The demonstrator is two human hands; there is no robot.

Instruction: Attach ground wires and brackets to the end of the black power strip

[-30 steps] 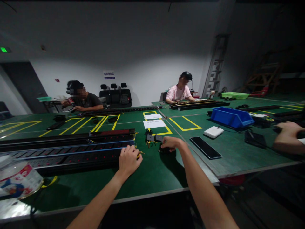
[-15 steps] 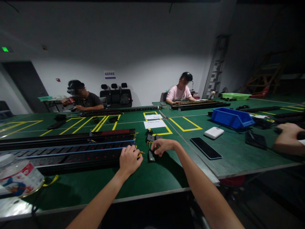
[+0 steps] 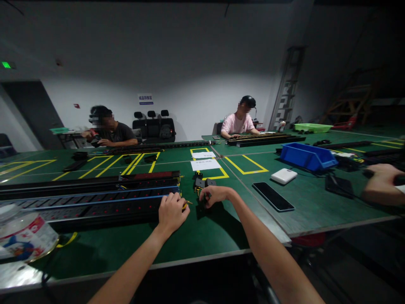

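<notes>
My left hand (image 3: pixel 172 213) is curled over the right end of a long black power strip (image 3: pixel 126 207) with red dots along it. A yellow wire end (image 3: pixel 188 202) sticks out beside its index finger. My right hand (image 3: pixel 212 196) pinches a small black part (image 3: pixel 205 197), mostly hidden by the fingers, just above the table. Right behind that hand lie a few small dark plates (image 3: pixel 200 183) with yellow wires. A second strip with a blue edge (image 3: pixel 152 189) lies parallel behind the first.
A printed plastic tub (image 3: pixel 30 236) stands at the near left. To the right lie a phone (image 3: pixel 274 196), a white box (image 3: pixel 284 176) and a blue bin (image 3: pixel 306 156). Another person's hand (image 3: pixel 384 183) is at the right edge. Two people sit across the green table (image 3: pixel 218 240).
My right hand has shifted slightly left, and the small black part, lying flat-side up before, is now tilted and mostly covered by the fingers. My left hand has stayed put.
</notes>
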